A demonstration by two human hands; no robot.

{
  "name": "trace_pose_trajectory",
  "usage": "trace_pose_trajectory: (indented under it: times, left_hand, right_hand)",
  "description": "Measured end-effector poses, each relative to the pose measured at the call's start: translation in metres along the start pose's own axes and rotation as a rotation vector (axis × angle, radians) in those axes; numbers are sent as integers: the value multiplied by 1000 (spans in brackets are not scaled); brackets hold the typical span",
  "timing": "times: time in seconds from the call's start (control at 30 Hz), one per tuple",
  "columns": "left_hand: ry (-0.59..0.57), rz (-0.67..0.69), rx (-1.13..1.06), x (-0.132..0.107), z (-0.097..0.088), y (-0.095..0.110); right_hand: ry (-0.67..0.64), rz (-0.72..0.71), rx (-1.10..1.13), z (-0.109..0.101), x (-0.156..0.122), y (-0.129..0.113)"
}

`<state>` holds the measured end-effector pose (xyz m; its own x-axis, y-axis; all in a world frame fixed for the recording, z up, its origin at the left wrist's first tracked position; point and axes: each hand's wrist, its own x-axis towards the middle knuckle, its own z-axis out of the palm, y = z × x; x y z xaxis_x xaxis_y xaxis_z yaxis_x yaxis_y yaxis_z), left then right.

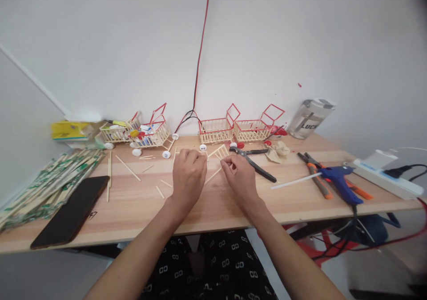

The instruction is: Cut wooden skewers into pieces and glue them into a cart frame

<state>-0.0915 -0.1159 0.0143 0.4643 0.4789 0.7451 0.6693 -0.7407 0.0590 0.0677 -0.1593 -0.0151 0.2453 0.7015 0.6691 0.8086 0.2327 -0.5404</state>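
Observation:
My left hand [188, 175] is closed, its fingertips bent inward above the middle of the table; what they grip is hidden. Close by on the right, my right hand [239, 175] has thumb and forefinger pinched together. I cannot make out what is in that pinch. A small ladder-like frame of thin wooden sticks [220, 152] shows just beyond and between both hands, seeming to touch the fingertips. Below it a loose stick [213, 175] slants toward my right fingers. Black-handled pliers [255, 162] lie past my right hand.
Several small stick-built carts [216, 131] with red rims line the wall. A blue glue gun [340, 182], orange-handled pliers [320, 180] and a white power strip [387, 177] lie right. Left are a black phone [71, 211], wrapped chopsticks [53, 186] and loose sticks [128, 168].

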Motion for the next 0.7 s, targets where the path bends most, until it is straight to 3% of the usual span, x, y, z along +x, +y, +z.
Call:
trace_pose_trajectory:
  times: [0.7]
  left_hand:
    - [1, 2, 32, 2, -4, 7]
  right_hand:
    - [9, 31, -17, 5, 0, 0]
